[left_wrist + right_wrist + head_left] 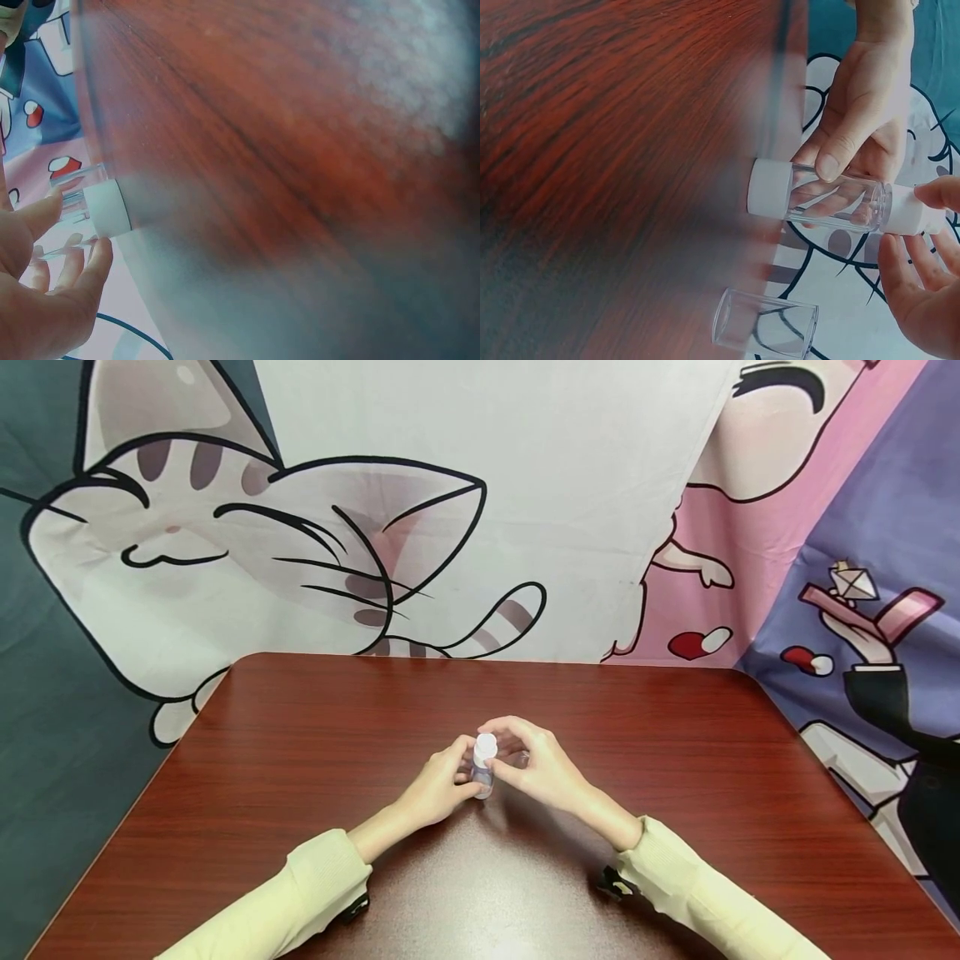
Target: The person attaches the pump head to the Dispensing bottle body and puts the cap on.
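A small clear bottle (482,775) with a white top (486,747) stands upright between the two hands, and its white base (769,187) is at the table surface. My left hand (438,785) grips the clear body from the left, thumb across its near side. From the right, the thumb and fingertips of my right hand (547,768) pinch the white top. Beside the bottle a clear, cup-shaped cap (766,324) stands on the table; in the head view it is mostly hidden behind the right fingers.
The brown wooden table (337,718) spreads around both hands and ends at a rounded far edge. Behind it hangs a printed cloth (585,510) with cartoon figures. Dark wrist devices (617,883) sit under the light sleeves.
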Demonstrator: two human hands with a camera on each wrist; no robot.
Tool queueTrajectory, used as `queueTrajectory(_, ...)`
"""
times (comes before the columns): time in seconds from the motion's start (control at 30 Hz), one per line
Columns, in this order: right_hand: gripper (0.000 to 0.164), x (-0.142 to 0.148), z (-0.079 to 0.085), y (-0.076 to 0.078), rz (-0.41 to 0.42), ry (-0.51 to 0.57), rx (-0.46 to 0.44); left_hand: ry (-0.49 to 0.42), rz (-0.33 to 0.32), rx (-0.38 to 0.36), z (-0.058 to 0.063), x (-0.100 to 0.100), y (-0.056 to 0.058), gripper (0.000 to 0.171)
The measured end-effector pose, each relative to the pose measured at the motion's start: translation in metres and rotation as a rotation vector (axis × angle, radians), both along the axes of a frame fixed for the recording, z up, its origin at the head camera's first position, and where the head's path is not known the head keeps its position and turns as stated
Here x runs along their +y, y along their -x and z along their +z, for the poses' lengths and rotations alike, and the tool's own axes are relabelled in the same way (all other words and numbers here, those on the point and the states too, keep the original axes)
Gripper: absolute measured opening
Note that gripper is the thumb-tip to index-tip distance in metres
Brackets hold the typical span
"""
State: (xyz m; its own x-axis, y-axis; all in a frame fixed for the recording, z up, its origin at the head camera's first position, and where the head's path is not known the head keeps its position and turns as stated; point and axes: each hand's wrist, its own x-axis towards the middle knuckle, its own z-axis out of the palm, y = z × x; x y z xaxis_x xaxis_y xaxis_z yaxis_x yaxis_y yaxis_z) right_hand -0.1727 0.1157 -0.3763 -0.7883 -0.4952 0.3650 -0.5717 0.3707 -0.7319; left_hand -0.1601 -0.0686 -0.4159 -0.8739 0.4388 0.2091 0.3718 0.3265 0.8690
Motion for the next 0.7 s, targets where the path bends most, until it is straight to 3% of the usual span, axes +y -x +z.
queueTrajectory(0.5,0.034,0.0004,-0.0029,0.0029,-0.025,0.014,0.009,0.003,-0.010,0.006,0.0013,-0.0001,0.0005,0.039)
queueTrajectory(0.7,0.042,-0.0012,-0.0045,0.0023,0.040,0.045,-0.021,-0.002,-0.017,0.007,-0.0009,-0.0006,0.0008,0.037)
